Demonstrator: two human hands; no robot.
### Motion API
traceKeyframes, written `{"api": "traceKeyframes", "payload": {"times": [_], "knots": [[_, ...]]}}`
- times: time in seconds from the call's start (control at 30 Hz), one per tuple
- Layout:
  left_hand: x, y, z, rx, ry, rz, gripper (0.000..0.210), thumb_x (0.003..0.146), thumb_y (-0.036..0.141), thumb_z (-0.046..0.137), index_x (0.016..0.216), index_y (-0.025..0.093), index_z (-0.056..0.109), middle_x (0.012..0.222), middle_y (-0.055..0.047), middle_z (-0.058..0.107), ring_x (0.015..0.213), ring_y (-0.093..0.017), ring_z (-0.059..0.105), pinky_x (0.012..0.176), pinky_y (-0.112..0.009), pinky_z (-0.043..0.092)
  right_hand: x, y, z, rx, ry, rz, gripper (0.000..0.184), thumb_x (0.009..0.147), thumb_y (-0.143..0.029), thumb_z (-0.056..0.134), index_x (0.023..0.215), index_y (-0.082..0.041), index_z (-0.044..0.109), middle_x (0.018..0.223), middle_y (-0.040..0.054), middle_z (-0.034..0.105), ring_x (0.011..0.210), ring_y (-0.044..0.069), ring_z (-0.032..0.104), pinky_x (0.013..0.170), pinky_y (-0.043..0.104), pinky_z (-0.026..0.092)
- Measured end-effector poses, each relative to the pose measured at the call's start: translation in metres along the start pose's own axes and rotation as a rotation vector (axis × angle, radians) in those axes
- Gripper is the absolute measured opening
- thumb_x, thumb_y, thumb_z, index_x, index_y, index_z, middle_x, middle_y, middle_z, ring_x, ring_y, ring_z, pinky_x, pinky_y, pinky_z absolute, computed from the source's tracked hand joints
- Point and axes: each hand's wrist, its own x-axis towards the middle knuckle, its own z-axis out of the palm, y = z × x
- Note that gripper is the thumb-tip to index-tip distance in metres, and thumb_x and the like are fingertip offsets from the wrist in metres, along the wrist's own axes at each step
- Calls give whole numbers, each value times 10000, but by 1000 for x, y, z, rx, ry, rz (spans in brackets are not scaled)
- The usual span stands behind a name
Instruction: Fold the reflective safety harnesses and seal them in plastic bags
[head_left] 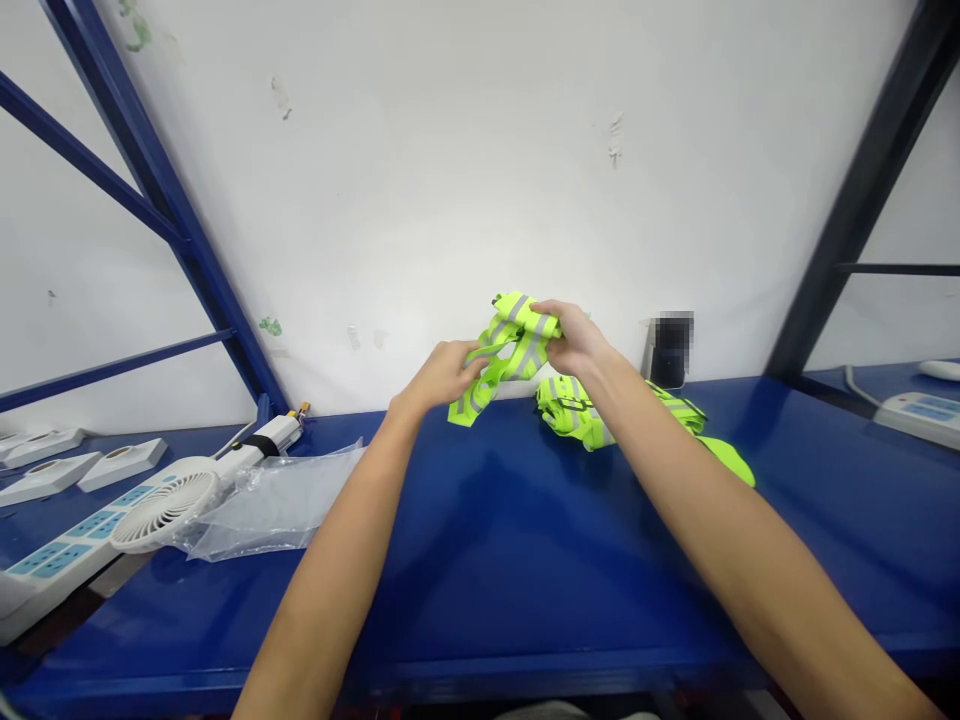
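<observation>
A white wall backs the blue shelf (480,560) I'm looking down on, with dark blue rack struts slanting up at both sides.

From the head camera — the only view I have — I see both bare arms reaching toward the wall. My left hand (442,375) is closed around the lower end of a neon-yellow reflective vest (510,350), and my right hand (574,338) pinches its upper fold; the vest is bunched and held just above the shelf, close to the wall. Just right of it, a second heap of yellow reflective strapping (600,420) lies on the shelf, partly under my right forearm. Well left of the vest lie a clear plastic bag (277,505), a small white fan (161,510) touching it, and a white power strip (52,560) — further left still.
</observation>
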Motion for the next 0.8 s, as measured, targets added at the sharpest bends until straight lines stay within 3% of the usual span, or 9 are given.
{"api": "traceKeyframes", "payload": {"times": [0.17,0.27,0.37,0.43,0.5,0.57,0.63,0.7,0.8], "knots": [[-3,1,-21,19,-178,24,375,923,484,471,773,183,636,701,-17,602,654,-182,552,656,-306,418,-5,4,4,1,1,71,120,701,-225,677,817,-206,655,834,28,724,786,206,650,738,332,551],[-5,7,-25,64,-178,25,391,878,540,535,856,180,685,1066,-86,640,1023,-271,584,899,-388,462,-10,6,11,11,-13,73,99,711,-220,645,809,-205,646,782,22,719,735,201,648,708,335,555],[-6,9,-22,-24,-55,-29,420,844,586,579,796,179,673,1432,-107,458,1351,-330,391,1110,-473,346,-15,5,15,12,-16,102,93,718,-217,647,809,-197,654,765,17,719,706,184,646,690,308,555],[-5,6,-19,-200,59,-53,396,872,564,560,814,177,622,1408,-122,483,1375,-309,390,1124,-477,337,-17,3,17,10,-15,115,101,719,-212,661,818,-189,666,774,17,723,706,173,646,685,284,551],[-4,3,-16,-392,123,-57,351,861,518,607,976,188,571,1313,-131,553,1327,-283,466,1081,-459,393,-20,0,19,20,-44,127,111,723,-204,665,831,-184,677,775,22,726,711,176,649,685,283,554],[-2,-1,-14,-505,95,-77,527,798,475,701,1198,209,483,1280,-129,582,1269,-275,525,1027,-438,440,-23,-1,22,40,-116,149,121,734,-198,657,851,-185,684,768,26,726,724,193,656,696,307,564],[-2,-3,-11,-511,3,-107,681,743,454,756,1299,205,450,1238,-123,614,1183,-279,578,982,-422,465,-25,-2,24,64,-190,162,123,741,-186,650,859,-189,682,758,27,722,750,211,665,720,332,572],[-2,-4,-9,-456,-116,-149,599,727,469,761,1198,156,564,1083,-102,670,1034,-270,630,909,-398,489,-27,-2,26,89,-260,156,118,745,-172,643,857,-189,677,767,29,723,789,224,671,757,356,577],[-4,-4,-6,-450,-254,-231,434,733,508,741,895,114,655,827,-58,670,779,-213,636,746,-343,503,-27,-2,26,113,-341,137,114,749,-142,626,849,-176,668,803,38,725,831,226,669,806,370,571]]}}
